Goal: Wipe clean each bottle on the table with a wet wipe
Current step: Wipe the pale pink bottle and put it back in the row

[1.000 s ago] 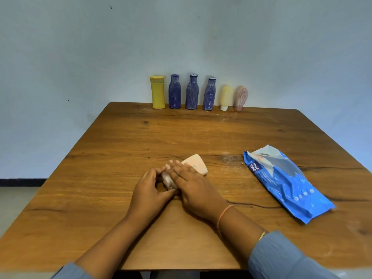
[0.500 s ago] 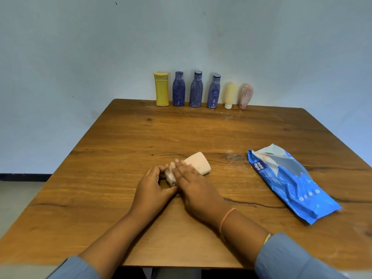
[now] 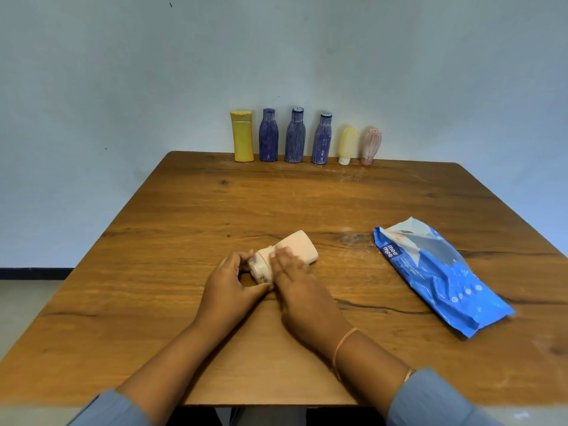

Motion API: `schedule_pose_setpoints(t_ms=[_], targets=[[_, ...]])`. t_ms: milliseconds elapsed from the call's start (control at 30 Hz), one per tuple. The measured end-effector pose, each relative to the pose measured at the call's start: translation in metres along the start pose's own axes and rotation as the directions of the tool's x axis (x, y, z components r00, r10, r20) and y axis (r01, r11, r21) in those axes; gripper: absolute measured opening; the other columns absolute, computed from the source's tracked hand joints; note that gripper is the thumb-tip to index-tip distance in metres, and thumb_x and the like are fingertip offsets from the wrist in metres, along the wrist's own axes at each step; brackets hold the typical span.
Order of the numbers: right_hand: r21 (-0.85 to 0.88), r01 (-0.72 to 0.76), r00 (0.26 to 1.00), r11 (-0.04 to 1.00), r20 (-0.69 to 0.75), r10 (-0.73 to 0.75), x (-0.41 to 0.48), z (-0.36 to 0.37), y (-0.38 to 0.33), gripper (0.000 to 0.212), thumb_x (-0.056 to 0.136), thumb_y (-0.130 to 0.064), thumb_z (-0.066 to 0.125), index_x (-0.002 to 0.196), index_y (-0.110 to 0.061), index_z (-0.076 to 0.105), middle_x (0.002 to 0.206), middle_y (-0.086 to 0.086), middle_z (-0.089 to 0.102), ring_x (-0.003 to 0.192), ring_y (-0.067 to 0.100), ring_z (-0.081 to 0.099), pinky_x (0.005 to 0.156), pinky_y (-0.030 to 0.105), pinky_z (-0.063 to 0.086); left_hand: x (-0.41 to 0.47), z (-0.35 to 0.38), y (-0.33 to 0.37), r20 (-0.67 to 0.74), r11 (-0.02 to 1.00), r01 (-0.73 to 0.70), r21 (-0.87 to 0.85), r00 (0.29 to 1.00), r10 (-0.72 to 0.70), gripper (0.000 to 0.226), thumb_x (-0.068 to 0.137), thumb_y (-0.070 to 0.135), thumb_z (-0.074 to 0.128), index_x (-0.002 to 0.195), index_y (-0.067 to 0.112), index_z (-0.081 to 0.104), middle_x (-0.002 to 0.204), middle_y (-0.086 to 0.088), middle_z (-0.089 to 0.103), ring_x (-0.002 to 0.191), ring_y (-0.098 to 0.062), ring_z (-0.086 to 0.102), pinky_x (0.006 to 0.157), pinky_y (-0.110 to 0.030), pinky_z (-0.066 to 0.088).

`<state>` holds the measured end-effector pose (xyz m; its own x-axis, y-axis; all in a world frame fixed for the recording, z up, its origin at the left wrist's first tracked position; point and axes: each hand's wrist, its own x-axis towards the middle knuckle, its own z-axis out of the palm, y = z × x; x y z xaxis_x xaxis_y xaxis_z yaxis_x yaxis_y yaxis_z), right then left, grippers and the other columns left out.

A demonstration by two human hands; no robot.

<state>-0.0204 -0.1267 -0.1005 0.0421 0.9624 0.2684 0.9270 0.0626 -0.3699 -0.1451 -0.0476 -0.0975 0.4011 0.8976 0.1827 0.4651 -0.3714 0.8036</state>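
Observation:
A peach bottle (image 3: 302, 247) lies on its side on the wooden table (image 3: 184, 241), near the middle. My left hand (image 3: 229, 284) grips its near cap end, where a whitish wet wipe (image 3: 261, 267) is wrapped. My right hand (image 3: 302, 290) lies flat over the bottle with straight fingers pressing on it. Along the far edge stand a yellow bottle (image 3: 242, 136), three blue bottles (image 3: 268, 136) (image 3: 295, 136) (image 3: 321, 139), a cream tube (image 3: 348, 144) and a pink tube (image 3: 370, 146).
A blue pack of wet wipes (image 3: 436, 272) lies on the table to the right of my hands. A plain wall rises right behind the row of bottles. The table's front edge is just below my forearms.
Both hands stay on the lying bottle and shift only slightly along its cap end. The view has moved a little.

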Motion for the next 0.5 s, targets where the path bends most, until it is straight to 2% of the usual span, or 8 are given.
schedule_pose_setpoints(t_ms=[100,167,200,300,367,400,433,500], targets=[[-0.016,-0.204,0.979,0.979,-0.011,0.204,0.008,-0.014,0.023,0.067,0.090,0.000,0.035,0.148,-0.008,0.003,0.156,0.011,-0.005,0.144,0.022,0.000,0.117,0.031,0.006,0.000,0.000,0.002,0.000,1.000,-0.006,0.030,1.000,0.006,0.065,0.057,0.019,0.087,0.115,0.015,0.056,0.110,0.012,0.054,0.097,-0.005,0.056,0.083,-0.017,0.042],[-0.008,-0.265,0.964,0.964,-0.017,0.265,0.007,-0.016,0.019,0.066,0.092,0.000,0.034,0.148,-0.007,0.000,0.156,0.011,-0.009,0.144,0.022,-0.004,0.118,0.033,0.009,0.000,0.000,0.002,0.002,0.999,-0.009,0.042,1.000,0.009,0.065,0.057,0.019,0.087,0.115,0.015,0.056,0.112,0.011,0.055,0.097,-0.005,0.056,0.083,-0.018,0.042],[-0.008,-0.240,0.971,0.971,-0.008,0.240,0.006,-0.014,0.012,0.065,0.092,0.000,0.033,0.148,-0.006,-0.001,0.156,0.012,-0.010,0.144,0.022,-0.006,0.118,0.034,0.006,0.000,0.000,0.002,0.003,0.999,-0.012,0.038,1.000,0.012,0.064,0.058,0.019,0.087,0.114,0.015,0.056,0.113,0.009,0.056,0.097,-0.005,0.057,0.083,-0.017,0.043],[0.041,-0.037,0.997,0.998,0.062,0.035,-0.006,-0.003,-0.021,0.066,0.091,0.000,0.033,0.148,-0.007,0.000,0.156,0.011,-0.010,0.143,0.020,-0.011,0.114,0.031,-0.009,0.000,0.000,0.002,-0.009,0.999,-0.013,0.046,1.000,0.014,0.053,0.066,0.016,0.081,0.114,0.016,0.057,0.114,0.005,0.060,0.093,-0.002,0.055,0.077,-0.011,0.039],[0.045,0.057,0.994,0.997,0.088,-0.061,-0.010,0.002,-0.025,0.067,0.091,0.000,0.034,0.148,-0.009,0.000,0.156,0.009,-0.007,0.140,0.015,-0.015,0.109,0.029,-0.010,0.000,-0.001,0.002,-0.014,0.998,-0.013,0.066,1.000,0.014,0.048,0.071,0.015,0.076,0.116,0.016,0.057,0.115,0.004,0.060,0.093,0.000,0.052,0.076,-0.010,0.037],[0.024,0.081,0.994,0.996,0.072,-0.083,-0.010,0.003,-0.019,0.066,0.090,0.001,0.035,0.148,-0.008,0.004,0.156,0.011,-0.003,0.141,0.018,-0.011,0.110,0.032,-0.009,0.000,-0.001,0.002,-0.013,0.998,-0.011,0.060,1.000,0.012,0.049,0.070,0.015,0.077,0.115,0.016,0.057,0.113,0.004,0.060,0.092,0.000,0.053,0.075,-0.009,0.037],[-0.004,0.077,0.996,0.997,0.047,-0.077,-0.009,0.003,-0.010,0.066,0.088,0.001,0.037,0.147,-0.005,0.010,0.156,0.013,0.004,0.143,0.024,-0.003,0.111,0.036,-0.007,-0.001,0.000,0.003,-0.012,0.999,-0.007,0.043,1.000,0.008,0.053,0.067,0.015,0.080,0.114,0.015,0.057,0.111,0.006,0.059,0.092,-0.001,0.054,0.075,-0.009,0.038],[-0.012,-0.052,0.999,0.999,0.001,0.052,-0.003,-0.003,0.008,0.065,0.086,0.001,0.039,0.146,-0.003,0.016,0.155,0.016,0.008,0.144,0.029,0.007,0.116,0.043,0.001,-0.001,0.000,0.003,-0.012,1.000,-0.001,0.024,1.000,0.001,0.061,0.059,0.017,0.086,0.113,0.015,0.057,0.108,0.010,0.056,0.092,-0.004,0.056,0.078,-0.013,0.040]])
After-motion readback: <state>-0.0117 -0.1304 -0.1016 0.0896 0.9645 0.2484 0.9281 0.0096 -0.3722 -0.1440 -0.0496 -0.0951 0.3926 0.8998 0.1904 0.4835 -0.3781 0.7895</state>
